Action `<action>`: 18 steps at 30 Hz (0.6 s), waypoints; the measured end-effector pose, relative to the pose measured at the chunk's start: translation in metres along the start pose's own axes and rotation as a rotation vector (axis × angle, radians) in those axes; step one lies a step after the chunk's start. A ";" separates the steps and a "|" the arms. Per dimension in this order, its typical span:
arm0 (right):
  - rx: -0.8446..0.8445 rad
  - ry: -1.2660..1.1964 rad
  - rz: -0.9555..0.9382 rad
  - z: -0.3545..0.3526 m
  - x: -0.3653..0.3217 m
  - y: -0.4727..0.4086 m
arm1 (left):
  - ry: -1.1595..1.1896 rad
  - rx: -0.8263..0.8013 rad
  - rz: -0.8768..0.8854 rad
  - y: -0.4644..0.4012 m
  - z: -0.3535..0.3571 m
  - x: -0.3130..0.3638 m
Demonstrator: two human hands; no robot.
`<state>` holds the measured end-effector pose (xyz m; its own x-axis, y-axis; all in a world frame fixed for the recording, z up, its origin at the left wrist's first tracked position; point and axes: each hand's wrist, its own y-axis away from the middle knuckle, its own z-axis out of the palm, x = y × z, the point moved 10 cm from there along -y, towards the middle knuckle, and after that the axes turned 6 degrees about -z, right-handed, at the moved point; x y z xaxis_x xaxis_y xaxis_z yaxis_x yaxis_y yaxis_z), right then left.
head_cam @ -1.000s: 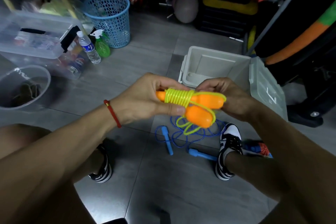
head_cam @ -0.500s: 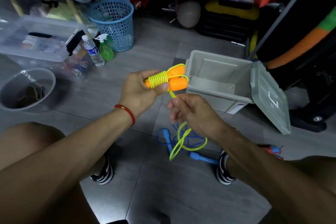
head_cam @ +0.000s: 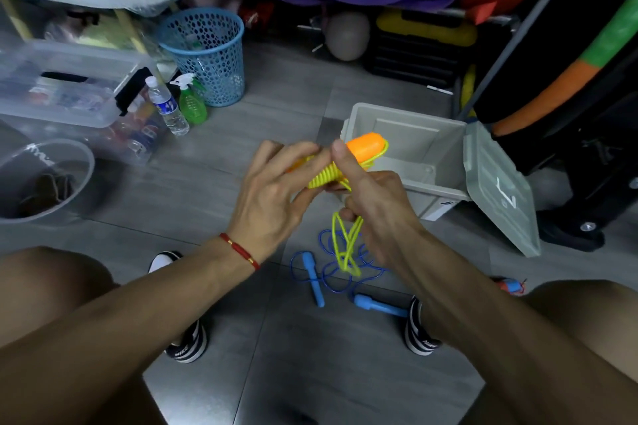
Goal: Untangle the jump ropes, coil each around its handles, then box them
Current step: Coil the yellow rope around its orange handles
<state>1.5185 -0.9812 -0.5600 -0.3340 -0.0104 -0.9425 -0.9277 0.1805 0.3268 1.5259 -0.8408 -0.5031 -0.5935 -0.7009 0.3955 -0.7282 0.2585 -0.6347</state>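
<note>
Just in front of the open box [head_cam: 411, 148], above the floor, both hands work on the yellow rope [head_cam: 326, 176]. The left hand [head_cam: 272, 197] grips the orange handles [head_cam: 366, 145] from the side away from the box, thumb under the coil and fingers over it. The right hand [head_cam: 373, 197] pinches the loose yellow cord just below the handles, its forefinger laid up across the coil. A slack tail [head_cam: 345, 248] of several loops hangs from that hand toward the floor.

The blue rope [head_cam: 331, 272] lies nearer the person than the box, uncoiled, between the shoes, and the yellow tail dangles right over it, perhaps touching; I cannot tell.

Risks, as I judge them: the hanging loops could snag the blue rope on the next turn and drag it up, re-tangling the two. The existing turns are held only by finger pressure, so a shift of the left grip could let them spring loose. The hanging loops may also knot on themselves if pulled fast.
</note>
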 end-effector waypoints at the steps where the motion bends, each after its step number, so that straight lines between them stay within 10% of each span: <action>1: 0.012 0.008 -0.033 -0.003 -0.002 -0.002 | 0.025 -0.051 0.008 0.002 0.003 0.002; 11: -0.439 0.239 -0.243 0.020 -0.013 0.006 | 0.898 -0.849 -0.721 0.031 0.045 -0.026; 18: -0.357 0.387 -0.254 0.005 0.009 -0.014 | 0.794 -0.449 -0.966 0.012 0.026 -0.092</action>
<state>1.5295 -0.9794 -0.5731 -0.0678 -0.3809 -0.9221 -0.9630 -0.2165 0.1602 1.5801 -0.7901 -0.5642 0.2974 -0.1898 0.9357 -0.9257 0.1826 0.3313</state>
